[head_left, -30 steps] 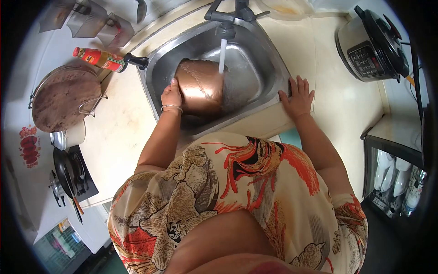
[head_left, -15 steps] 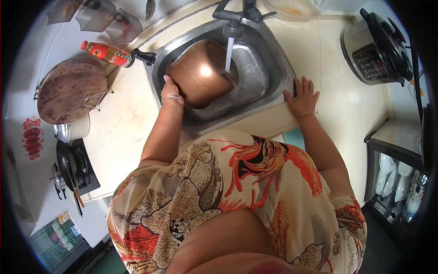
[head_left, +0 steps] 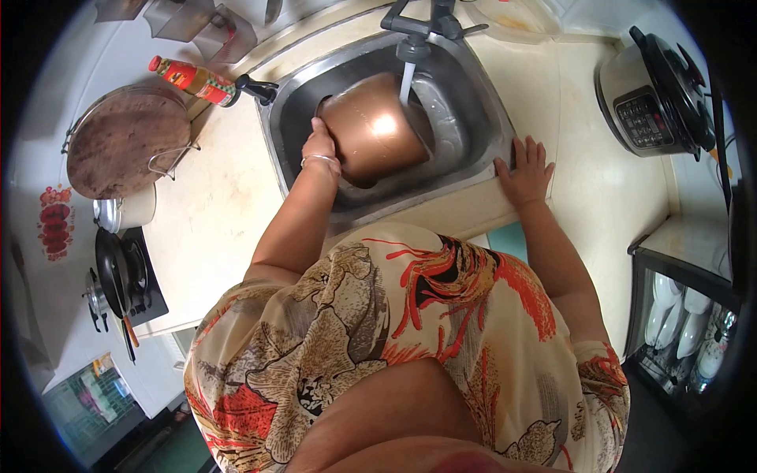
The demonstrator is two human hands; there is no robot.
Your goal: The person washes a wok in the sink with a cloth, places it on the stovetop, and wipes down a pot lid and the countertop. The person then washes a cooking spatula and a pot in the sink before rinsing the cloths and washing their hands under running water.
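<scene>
A copper-coloured cooker pot (head_left: 374,130) lies tilted in the metal sink (head_left: 276,118), its mouth turned to the right. My left hand (head_left: 320,147) grips the pot at its lower left end; part of the fingers is hidden behind it. From the dark faucet (head_left: 412,49) a stream of water (head_left: 407,83) runs down at the pot's rim. My right hand (head_left: 526,169) rests flat on the counter at the sink's right corner, fingers spread, holding nothing.
On the right of the counter stands an electric pressure cooker (head_left: 650,110), above a dish cabinet (head_left: 682,315). To the left are a sauce bottle (head_left: 193,81), a round wooden board (head_left: 126,142) on a rack, a lidded pot (head_left: 130,209) and a black pan (head_left: 113,272) by the stove.
The pot and my left hand have shifted right in the view, and the pot's mouth has turned slightly downward. The right hand stays on the counter. Water keeps running.
</scene>
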